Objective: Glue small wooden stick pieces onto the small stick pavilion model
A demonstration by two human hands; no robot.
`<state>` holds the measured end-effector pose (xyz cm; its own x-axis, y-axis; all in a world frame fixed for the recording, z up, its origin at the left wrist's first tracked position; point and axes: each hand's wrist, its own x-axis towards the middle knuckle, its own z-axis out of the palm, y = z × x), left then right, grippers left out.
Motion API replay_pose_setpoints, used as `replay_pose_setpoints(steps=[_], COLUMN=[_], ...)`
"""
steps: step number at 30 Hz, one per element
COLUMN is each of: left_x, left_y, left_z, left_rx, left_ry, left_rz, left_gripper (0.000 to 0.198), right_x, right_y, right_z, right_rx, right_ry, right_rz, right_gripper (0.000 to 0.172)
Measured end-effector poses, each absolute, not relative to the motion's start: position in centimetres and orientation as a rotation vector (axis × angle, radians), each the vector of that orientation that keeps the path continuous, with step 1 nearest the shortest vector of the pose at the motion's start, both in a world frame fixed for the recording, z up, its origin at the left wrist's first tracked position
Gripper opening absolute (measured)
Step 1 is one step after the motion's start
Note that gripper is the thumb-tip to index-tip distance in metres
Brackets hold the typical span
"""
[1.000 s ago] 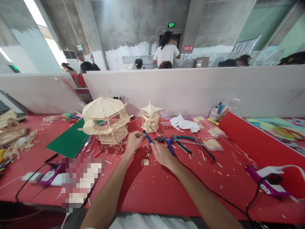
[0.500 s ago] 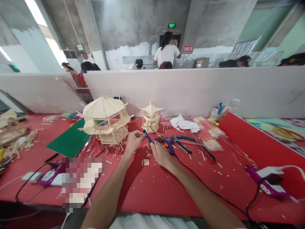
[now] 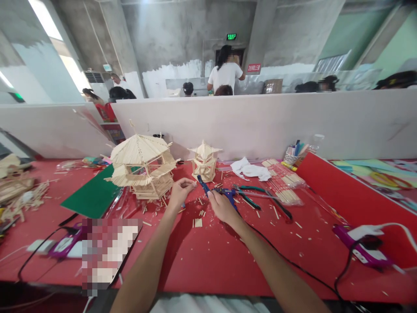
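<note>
My right hand (image 3: 222, 206) is closed on a dark blue tool (image 3: 203, 184), whose tip points up and left. My left hand (image 3: 181, 191) is pinched just left of that tip, with a small pale piece at its fingertips, too small to make out well. Behind the hands stands a small stick pavilion (image 3: 203, 161). A larger stick pavilion (image 3: 143, 167) stands to the left. Short sticks lie side by side as a little panel (image 3: 197, 223) on the red table between my forearms. A blue glue gun (image 3: 230, 195) lies partly behind my right hand.
Green-handled pliers (image 3: 250, 188), a white cloth (image 3: 249, 168) and bagged sticks (image 3: 286, 184) lie to the right. A green board (image 3: 89, 195) and a power strip (image 3: 67, 243) are at the left, another power strip (image 3: 361, 254) at the right. Behind rises a white partition (image 3: 208, 117); people are beyond it.
My left hand and the blue tool's tip have moved slightly apart. The camera view has shifted a little, moving the whole scene slightly left.
</note>
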<state>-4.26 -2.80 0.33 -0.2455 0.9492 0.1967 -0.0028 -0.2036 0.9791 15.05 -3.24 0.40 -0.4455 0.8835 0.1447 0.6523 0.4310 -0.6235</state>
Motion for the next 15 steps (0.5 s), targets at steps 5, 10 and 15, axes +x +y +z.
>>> replay_pose_setpoints(steps=[5, 10, 15], left_x=[-4.6, -4.7, -4.5], left_y=[-3.0, -3.3, -3.3], left_z=[0.7, 0.9, 0.9], left_rx=[1.14, 1.2, 1.337], left_ry=[1.148, 1.1, 1.135], left_rz=[1.595, 1.608, 1.561], left_gripper=[0.04, 0.036, 0.024], right_x=[15.8, 16.1, 15.7], right_y=[-4.1, -5.8, -7.2], right_z=[1.9, 2.4, 1.9], right_rx=[-1.483, -1.586, -1.687], right_ry=[-2.366, -2.548, -2.583], right_rz=[0.63, 0.509, 0.305], right_gripper=[0.044, 0.045, 0.047])
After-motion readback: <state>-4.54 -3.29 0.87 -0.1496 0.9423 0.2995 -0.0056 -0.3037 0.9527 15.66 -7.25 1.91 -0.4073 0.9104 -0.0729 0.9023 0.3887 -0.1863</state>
